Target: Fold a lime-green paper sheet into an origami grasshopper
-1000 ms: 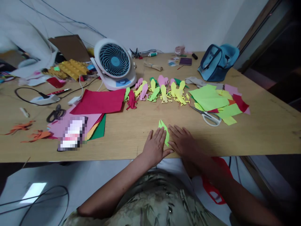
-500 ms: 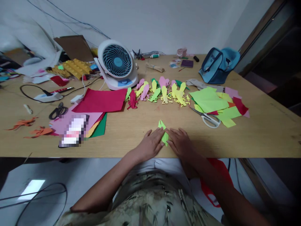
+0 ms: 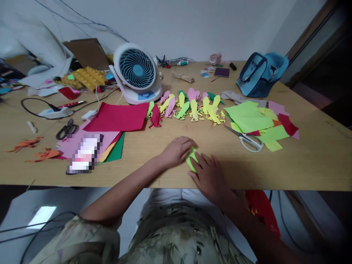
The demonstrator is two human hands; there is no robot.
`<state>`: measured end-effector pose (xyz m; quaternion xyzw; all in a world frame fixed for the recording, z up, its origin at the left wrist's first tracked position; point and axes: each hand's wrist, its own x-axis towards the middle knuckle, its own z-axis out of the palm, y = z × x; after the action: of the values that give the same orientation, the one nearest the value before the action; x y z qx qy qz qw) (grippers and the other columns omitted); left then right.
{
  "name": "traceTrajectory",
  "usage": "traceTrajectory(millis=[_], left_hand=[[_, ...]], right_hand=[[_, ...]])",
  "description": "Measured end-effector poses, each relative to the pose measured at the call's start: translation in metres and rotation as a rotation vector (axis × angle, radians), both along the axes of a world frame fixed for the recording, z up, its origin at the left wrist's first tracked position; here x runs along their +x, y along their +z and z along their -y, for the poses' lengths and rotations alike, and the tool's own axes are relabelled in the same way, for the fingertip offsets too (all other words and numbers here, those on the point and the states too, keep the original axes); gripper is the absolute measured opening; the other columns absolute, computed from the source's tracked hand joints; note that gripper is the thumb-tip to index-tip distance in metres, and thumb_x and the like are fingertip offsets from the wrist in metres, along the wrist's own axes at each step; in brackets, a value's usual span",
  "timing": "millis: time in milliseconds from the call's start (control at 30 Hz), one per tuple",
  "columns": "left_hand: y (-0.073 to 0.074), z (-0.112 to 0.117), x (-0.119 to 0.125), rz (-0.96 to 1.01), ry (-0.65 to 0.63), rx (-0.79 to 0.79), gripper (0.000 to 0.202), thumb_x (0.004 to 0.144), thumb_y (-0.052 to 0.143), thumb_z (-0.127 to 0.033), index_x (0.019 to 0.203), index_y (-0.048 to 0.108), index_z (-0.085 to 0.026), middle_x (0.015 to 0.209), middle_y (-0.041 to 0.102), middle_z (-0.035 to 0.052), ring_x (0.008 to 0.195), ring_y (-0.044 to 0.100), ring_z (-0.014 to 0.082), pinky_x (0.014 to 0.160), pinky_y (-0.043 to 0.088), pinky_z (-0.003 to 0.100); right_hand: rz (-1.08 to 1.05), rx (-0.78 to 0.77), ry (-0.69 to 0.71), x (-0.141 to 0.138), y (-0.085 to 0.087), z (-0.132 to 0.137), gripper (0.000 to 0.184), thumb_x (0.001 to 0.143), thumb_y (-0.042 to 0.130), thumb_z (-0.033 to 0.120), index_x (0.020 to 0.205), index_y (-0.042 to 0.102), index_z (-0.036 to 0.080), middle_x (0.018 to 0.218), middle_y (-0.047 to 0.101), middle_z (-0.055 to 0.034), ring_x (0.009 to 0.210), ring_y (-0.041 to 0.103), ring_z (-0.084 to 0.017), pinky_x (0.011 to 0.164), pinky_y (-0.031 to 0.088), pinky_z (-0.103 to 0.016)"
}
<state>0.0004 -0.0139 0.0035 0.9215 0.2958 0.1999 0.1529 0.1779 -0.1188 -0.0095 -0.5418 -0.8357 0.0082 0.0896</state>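
Observation:
A small folded piece of light green paper point(image 3: 192, 159) lies on the wooden table near its front edge, partly covered by my fingers. My left hand point(image 3: 180, 149) curls over its far end, the fingertips bent round the top. From the right, my right hand point(image 3: 209, 175) grips the paper's side, thumb at the near end and fingers on its face. Beyond the hands stands a cluster of folded paper figures point(image 3: 194, 108) in yellow, pink, green and red.
White-handled scissors point(image 3: 249, 141) lie beside green paper sheets point(image 3: 250, 116) on the right. To the left are a red sheet point(image 3: 117, 117), a phone point(image 3: 85, 154), black-handled scissors point(image 3: 67, 129) and orange paper figures point(image 3: 44, 154). A fan point(image 3: 137, 73) and a blue bag point(image 3: 261, 75) stand farther back.
My left hand has moved forward over the paper's far end, hiding its split tips. My right hand has shifted its fingers along the right side. The view has turned slightly.

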Motion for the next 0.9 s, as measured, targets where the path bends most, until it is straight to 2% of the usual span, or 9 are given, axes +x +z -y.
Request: traceTrajectory(millis=[33, 100, 167, 267, 367, 567, 733, 900], left_hand=[[-0.002, -0.006, 0.008, -0.042, -0.001, 0.059, 0.040, 0.099, 0.040, -0.034, 0.134, 0.054, -0.019, 0.137, 0.058, 0.0135, 0.130, 0.050, 0.0259, 0.108, 0.040, 0.043], [-0.008, -0.019, 0.024, -0.135, 0.073, 0.128, 0.057, 0.096, 0.047, -0.044, 0.146, 0.041, -0.018, 0.153, 0.040, 0.0157, 0.145, 0.032, 0.0318, 0.116, 0.030, 0.050], [-0.014, -0.028, 0.037, -0.255, 0.166, 0.132, 0.062, 0.096, 0.046, -0.045, 0.151, 0.034, -0.018, 0.160, 0.029, 0.0154, 0.149, 0.020, 0.0350, 0.118, 0.022, 0.055], [-0.021, -0.035, 0.047, -0.357, 0.282, 0.105, 0.065, 0.097, 0.043, -0.047, 0.154, 0.027, -0.021, 0.163, 0.020, 0.0138, 0.151, 0.011, 0.0378, 0.117, 0.016, 0.061], [-0.022, -0.038, 0.048, -0.387, 0.375, 0.052, 0.068, 0.097, 0.039, -0.051, 0.156, 0.022, -0.020, 0.164, 0.015, 0.0141, 0.151, 0.009, 0.0388, 0.117, 0.014, 0.064], [-0.021, -0.049, 0.046, -0.413, 0.518, -0.016, 0.068, 0.098, 0.034, -0.049, 0.157, 0.019, -0.018, 0.165, 0.013, 0.0150, 0.151, 0.007, 0.0391, 0.117, 0.011, 0.065], [-0.026, -0.048, 0.047, -0.385, 0.546, 0.013, 0.066, 0.099, 0.034, -0.047, 0.157, 0.020, -0.019, 0.165, 0.015, 0.0140, 0.152, 0.008, 0.0370, 0.118, 0.010, 0.064], [-0.017, -0.041, 0.054, -0.349, 0.549, 0.122, 0.066, 0.097, 0.042, -0.041, 0.156, 0.021, -0.018, 0.165, 0.012, 0.0141, 0.152, 0.004, 0.0349, 0.119, 0.003, 0.062]], right_hand=[[-0.001, -0.001, -0.004, -0.001, -0.002, 0.001, 0.046, 0.099, 0.042, 0.040, 0.139, 0.053, 0.019, 0.148, 0.050, -0.0134, 0.135, 0.042, -0.032, 0.112, 0.024, -0.055], [-0.009, 0.001, -0.011, -0.001, -0.005, 0.001, 0.046, 0.099, 0.043, 0.039, 0.139, 0.054, 0.019, 0.149, 0.049, -0.0131, 0.134, 0.042, -0.033, 0.111, 0.025, -0.056], [-0.025, 0.008, -0.013, 0.000, -0.008, 0.002, 0.046, 0.099, 0.043, 0.039, 0.139, 0.054, 0.018, 0.150, 0.048, -0.0132, 0.134, 0.042, -0.034, 0.111, 0.027, -0.056], [-0.056, 0.011, -0.004, 0.001, -0.013, 0.002, 0.047, 0.098, 0.043, 0.038, 0.140, 0.052, 0.018, 0.152, 0.046, -0.0129, 0.135, 0.041, -0.035, 0.110, 0.028, -0.057], [-0.082, 0.005, 0.000, 0.002, -0.015, 0.002, 0.048, 0.098, 0.043, 0.038, 0.141, 0.052, 0.018, 0.152, 0.045, -0.0136, 0.136, 0.039, -0.036, 0.109, 0.029, -0.058], [-0.096, -0.030, -0.007, 0.001, -0.011, 0.003, 0.048, 0.098, 0.043, 0.037, 0.142, 0.050, 0.018, 0.153, 0.043, -0.0128, 0.138, 0.037, -0.035, 0.111, 0.027, -0.059], [-0.071, -0.072, 0.001, 0.003, -0.010, 0.006, 0.053, 0.098, 0.044, 0.038, 0.147, 0.044, 0.017, 0.158, 0.036, -0.0124, 0.142, 0.033, -0.035, 0.112, 0.027, -0.059], [-0.060, -0.081, 0.023, 0.005, -0.011, 0.007, 0.059, 0.097, 0.045, 0.040, 0.149, 0.039, 0.014, 0.160, 0.030, -0.0152, 0.146, 0.027, -0.036, 0.112, 0.027, -0.061]])
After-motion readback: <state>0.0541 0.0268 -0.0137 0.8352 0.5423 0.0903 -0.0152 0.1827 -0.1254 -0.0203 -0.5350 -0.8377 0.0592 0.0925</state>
